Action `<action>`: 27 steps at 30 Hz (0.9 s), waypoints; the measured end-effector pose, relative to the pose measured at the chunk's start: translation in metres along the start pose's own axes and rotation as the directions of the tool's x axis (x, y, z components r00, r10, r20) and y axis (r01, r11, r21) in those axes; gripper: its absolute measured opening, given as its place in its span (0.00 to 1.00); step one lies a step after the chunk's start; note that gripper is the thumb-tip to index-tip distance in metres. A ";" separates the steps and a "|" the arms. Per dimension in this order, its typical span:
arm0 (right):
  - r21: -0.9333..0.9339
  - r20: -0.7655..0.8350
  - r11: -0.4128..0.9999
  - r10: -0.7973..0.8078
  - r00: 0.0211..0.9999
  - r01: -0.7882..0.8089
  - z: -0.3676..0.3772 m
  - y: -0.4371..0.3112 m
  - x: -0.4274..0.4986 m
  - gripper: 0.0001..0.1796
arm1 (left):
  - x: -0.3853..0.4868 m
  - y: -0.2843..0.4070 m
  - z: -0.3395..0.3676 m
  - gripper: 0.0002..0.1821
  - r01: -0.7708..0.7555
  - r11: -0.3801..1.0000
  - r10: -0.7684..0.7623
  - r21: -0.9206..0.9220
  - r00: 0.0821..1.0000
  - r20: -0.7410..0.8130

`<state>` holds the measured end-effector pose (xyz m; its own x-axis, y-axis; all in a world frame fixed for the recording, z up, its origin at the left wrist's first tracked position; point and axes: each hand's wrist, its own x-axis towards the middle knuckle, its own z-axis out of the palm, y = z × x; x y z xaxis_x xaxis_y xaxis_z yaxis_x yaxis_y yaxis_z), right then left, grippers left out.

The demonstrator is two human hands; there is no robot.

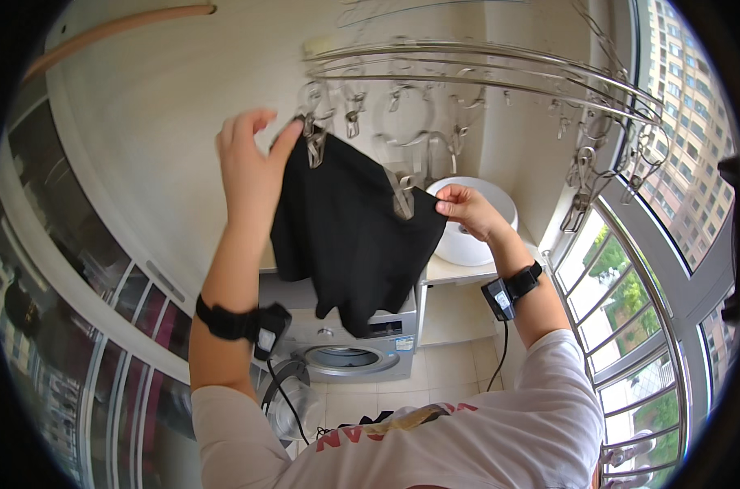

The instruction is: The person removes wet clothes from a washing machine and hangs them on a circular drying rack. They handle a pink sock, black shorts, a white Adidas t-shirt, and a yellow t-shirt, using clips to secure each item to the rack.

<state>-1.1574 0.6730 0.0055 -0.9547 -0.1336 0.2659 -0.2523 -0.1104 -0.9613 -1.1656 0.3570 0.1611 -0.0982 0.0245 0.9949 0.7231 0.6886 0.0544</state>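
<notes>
A black cloth garment [351,226] hangs by its top edge from two metal clips. One metal clip [316,150] bites near its upper left corner, the other clip [403,195] farther right along the edge. My left hand [247,156] is at the upper left corner; its thumb touches the cloth beside the clip, while the fingers stand apart from the thumb. Between thumb and fingertips, my right hand [470,211] pinches the lower right corner of that top edge. The edge slopes down from left to right.
Overhead, a metal drying rack [492,82] carries several dangling clips. Behind the garment are a round white basin [498,247] and a front-loading washing machine [370,354] with its door open. A railing [641,293] lines the window at right; sliding glass doors [70,202] stand left.
</notes>
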 end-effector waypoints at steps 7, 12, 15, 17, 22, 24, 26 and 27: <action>-0.191 0.099 0.974 -0.101 0.990 0.118 -0.043 -0.044 -0.006 0.06 | -0.071 0.116 0.080 0.22 -0.194 0.888 0.359 -0.417 0.860 0.364; -0.320 0.002 0.922 -0.229 0.973 0.217 -0.079 -0.069 0.000 0.13 | -0.043 0.114 0.156 0.14 0.294 0.895 0.147 -0.336 0.516 0.844; -0.491 -0.305 0.823 -0.469 0.829 0.285 -0.101 -0.095 0.027 0.20 | -0.033 0.111 0.181 0.12 0.330 0.890 0.096 -0.315 0.540 0.836; -0.418 -0.337 0.812 -0.556 0.760 0.408 -0.111 -0.116 0.050 0.20 | -0.030 0.111 0.193 0.13 0.392 0.809 0.144 -0.438 0.590 0.794; -0.424 -0.331 0.764 -0.631 0.702 0.487 -0.117 -0.150 0.103 0.22 | -0.018 0.113 0.215 0.10 0.326 0.876 0.095 -0.355 0.605 0.791; -0.341 -0.263 0.782 -0.612 0.746 0.521 -0.118 -0.153 0.114 0.21 | -0.011 0.112 0.218 0.10 0.291 0.862 0.157 -0.415 0.625 0.765; -0.345 -0.215 0.807 -0.565 0.797 0.479 -0.118 -0.152 0.118 0.19 | -0.004 0.112 0.220 0.11 0.228 0.882 0.197 -0.413 0.618 0.762; -0.348 -0.173 0.791 -0.583 0.794 0.504 -0.119 -0.152 0.119 0.17 | -0.001 0.112 0.223 0.11 0.210 0.893 0.186 -0.398 0.632 0.752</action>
<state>-1.2515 0.7909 0.1750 -0.6384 0.1291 0.7588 -0.7356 0.1876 -0.6509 -1.2368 0.5953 0.1476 -0.4415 0.6887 0.5751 0.8972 0.3317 0.2915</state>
